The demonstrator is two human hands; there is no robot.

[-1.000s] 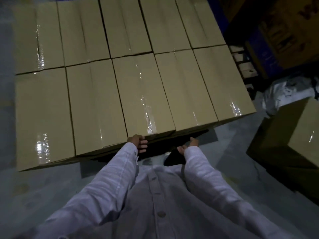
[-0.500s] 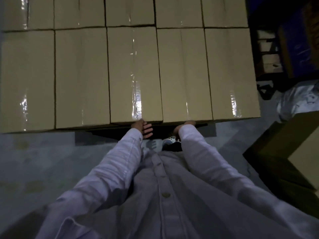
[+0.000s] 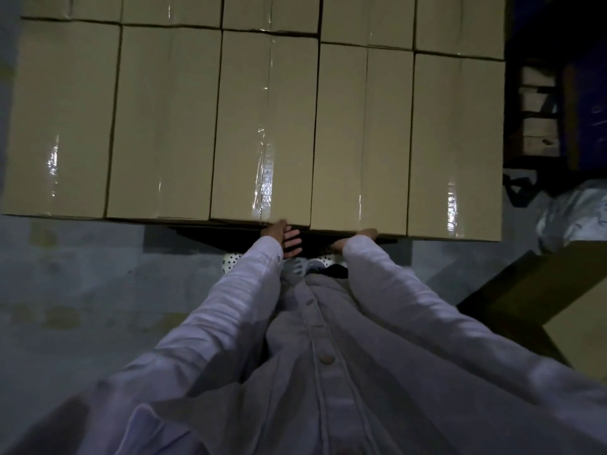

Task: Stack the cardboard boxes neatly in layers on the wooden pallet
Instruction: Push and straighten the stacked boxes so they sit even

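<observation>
Leaning over the near edge of the stack, the person had both arms run out almost straight, the pale sleeves close together, so that the hands met the front of the cardboard boxes (image 3: 262,126) right at the top lip. To me it looked like a squaring-up push, palms used to nudge the row flush rather than to lift anything.

The left grip (image 3: 285,238) was released: fingers splayed and straight, holding nothing, set against the front of the middle box (image 3: 236,142) that lay directly beyond it. The right grip (image 3: 365,234) sat against the neighbouring box (image 3: 341,142) beyond it. The cuff and the box's edge hid most of it, so I could not tell whether those fingers were flat or curled.

Ahead of both grips the boxes lay tight side by side, five across in the near row with a second row touching behind, their taped seams running away from the person. The wooden pallet was buried under them. A dark ledge (image 3: 223,232) showed just left of the left grip, below the boxes, and I could not say whether it was pallet or shadow.

Well off to the right of the right grip a loose carton (image 3: 558,307) waited on the concrete floor (image 3: 82,290), probably for the next layer.
</observation>
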